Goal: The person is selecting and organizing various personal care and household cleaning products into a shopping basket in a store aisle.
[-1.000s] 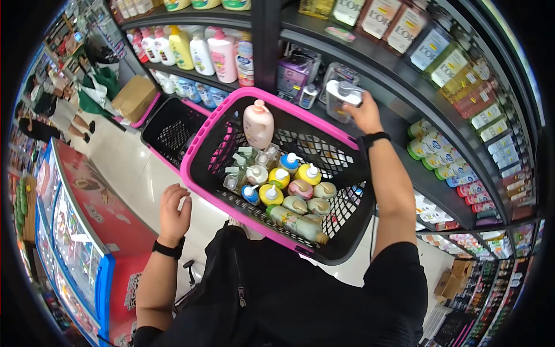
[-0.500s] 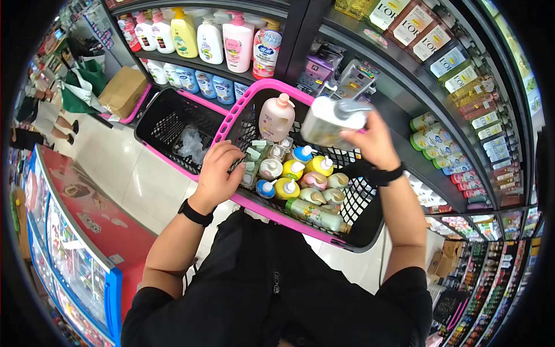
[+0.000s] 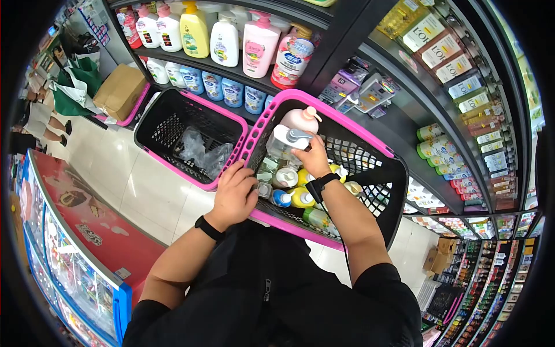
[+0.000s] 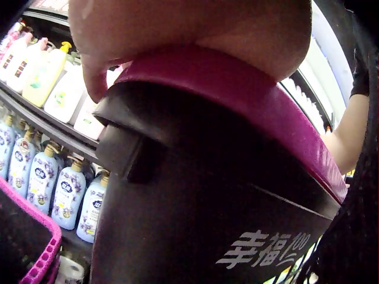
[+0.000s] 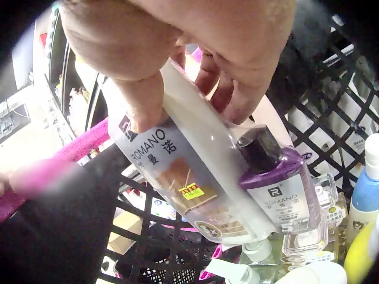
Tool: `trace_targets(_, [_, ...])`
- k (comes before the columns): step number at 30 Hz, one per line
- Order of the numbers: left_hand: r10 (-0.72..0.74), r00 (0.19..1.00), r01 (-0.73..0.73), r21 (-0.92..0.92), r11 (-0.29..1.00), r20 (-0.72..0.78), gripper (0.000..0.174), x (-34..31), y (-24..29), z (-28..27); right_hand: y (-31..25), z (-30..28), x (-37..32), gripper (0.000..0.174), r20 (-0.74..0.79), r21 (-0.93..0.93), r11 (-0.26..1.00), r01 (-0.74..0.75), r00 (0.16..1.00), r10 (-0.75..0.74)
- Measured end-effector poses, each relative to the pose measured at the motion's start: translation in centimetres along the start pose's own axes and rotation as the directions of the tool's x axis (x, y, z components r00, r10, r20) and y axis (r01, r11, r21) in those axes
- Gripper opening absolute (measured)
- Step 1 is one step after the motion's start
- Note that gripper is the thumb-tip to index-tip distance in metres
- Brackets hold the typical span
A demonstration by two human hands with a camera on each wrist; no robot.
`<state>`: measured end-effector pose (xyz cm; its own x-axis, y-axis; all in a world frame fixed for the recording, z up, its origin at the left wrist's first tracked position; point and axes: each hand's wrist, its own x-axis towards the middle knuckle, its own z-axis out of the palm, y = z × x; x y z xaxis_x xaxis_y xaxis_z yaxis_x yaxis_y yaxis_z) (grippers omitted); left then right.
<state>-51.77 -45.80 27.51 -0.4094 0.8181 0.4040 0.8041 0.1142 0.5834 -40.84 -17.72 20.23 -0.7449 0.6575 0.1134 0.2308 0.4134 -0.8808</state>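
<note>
The right hand [image 3: 314, 157] grips a white bottle with a grey pump [image 3: 287, 139] inside the black basket with a pink rim [image 3: 352, 137]. In the right wrist view, the thumb and fingers pinch the white ROMANO bottle [image 5: 195, 171], with a small purple bottle [image 5: 278, 189] against its side. Below it are clear pump bottles [image 5: 257, 251]. A pale pink bottle [image 3: 302, 118] leans beside it. The left hand [image 3: 233, 195] rests on the basket's near left corner; in the left wrist view, that hand [image 4: 189, 35] lies over the pink rim [image 4: 201, 74].
A second black basket with a pink rim [image 3: 191, 179] holds clear plastic at the left. Shelves of pump bottles [image 3: 224, 43] stand behind, and shelves of boxes [image 3: 454, 69] at the right. A red and blue freezer [image 3: 92, 214] stands at the lower left.
The right hand has brought the white bottle from the shelf, leftward and down into the basket. The left hand has moved from beside the basket onto its rim.
</note>
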Motion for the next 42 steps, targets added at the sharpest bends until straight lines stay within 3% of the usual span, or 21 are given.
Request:
trace_targets(2, [0.003, 1.0, -0.003, -0.005, 1.0, 0.006, 0.022, 0.0, 0.0, -0.1, 0.4, 0.5, 0.2, 0.063, -0.008, -0.083, 0.997, -0.009, 1.0, 0.008])
trace_targets(7, [0.001, 1.0, -0.001, -0.009, 1.0, 0.016, 0.021, 0.0, -0.1, -0.2, 1.2, 0.6, 0.6, 0.062, -0.01, -0.045, 0.998, -0.032, 0.999, 0.032])
trace_targets(11, [0.01, 1.0, -0.01, -0.02, 1.0, 0.019, 0.021, 0.2, -0.1, -0.2, 1.3, 0.8, 0.6, 0.065, -0.059, -0.245, 0.968, 0.057, 0.996, -0.073])
trace_targets(14, [0.015, 1.0, -0.015, -0.022, 1.0, 0.012, 0.021, 0.1, -0.1, -0.2, 3.1, 1.6, 0.5, 0.068, -0.099, 0.01, 0.998, -0.065, 0.993, 0.066])
trace_targets(22, [0.022, 0.999, -0.021, -0.029, 0.999, 0.023, 0.023, 0.1, 0.3, -0.2, -0.1, 0.1, -0.7, 0.076, -0.062, -0.081, 0.991, -0.108, 0.993, 0.103])
trace_targets(26, [0.013, 0.999, -0.014, 0.025, 1.0, 0.034, 0.021, 0.0, 0.4, 0.0, 0.9, -3.6, -1.2, 0.067, 0.023, -0.258, 0.963, 0.07, 0.998, -0.066])
trace_targets(28, [0.02, 0.999, -0.024, 0.112, 0.993, 0.036, 0.02, -0.1, 0.8, -0.1, -1.5, -7.7, -0.7, 0.049, 0.085, -0.309, 0.926, 0.217, 0.976, -0.2])
trace_targets(30, [0.038, 0.998, -0.049, 0.289, 0.956, 0.042, 0.019, 0.1, 1.9, -0.4, -3.0, -11.8, 1.4, 0.045, 0.069, -0.352, 0.914, 0.201, 0.98, -0.189])
trace_targets(32, [-0.006, 0.999, -0.01, 0.33, 0.944, 0.047, 0.02, -0.2, 3.3, -0.2, -2.6, -15.2, 4.4, 0.046, -0.092, -0.382, 0.897, 0.222, 0.957, -0.276])
trace_targets(34, [-0.042, 0.996, 0.011, 0.346, 0.938, 0.081, 0.021, -0.7, 4.8, 0.1, -3.2, -17.9, 7.8, 0.048, -0.234, -0.281, 0.949, 0.143, 0.949, -0.212])
trace_targets(39, [-0.058, 0.988, 0.013, 0.303, 0.953, 0.141, 0.02, -1.4, 8.7, 1.3, -1.7, -18.6, 13.7, 0.085, -0.152, -0.295, 0.948, 0.118, 0.974, -0.168])
trace_targets(42, [-0.106, 0.976, 0.038, 0.33, 0.943, 0.191, 0.02, -1.7, 9.8, 1.7, -0.7, -17.0, 15.6, 0.085, -0.151, -0.302, 0.951, 0.071, 0.981, -0.122])
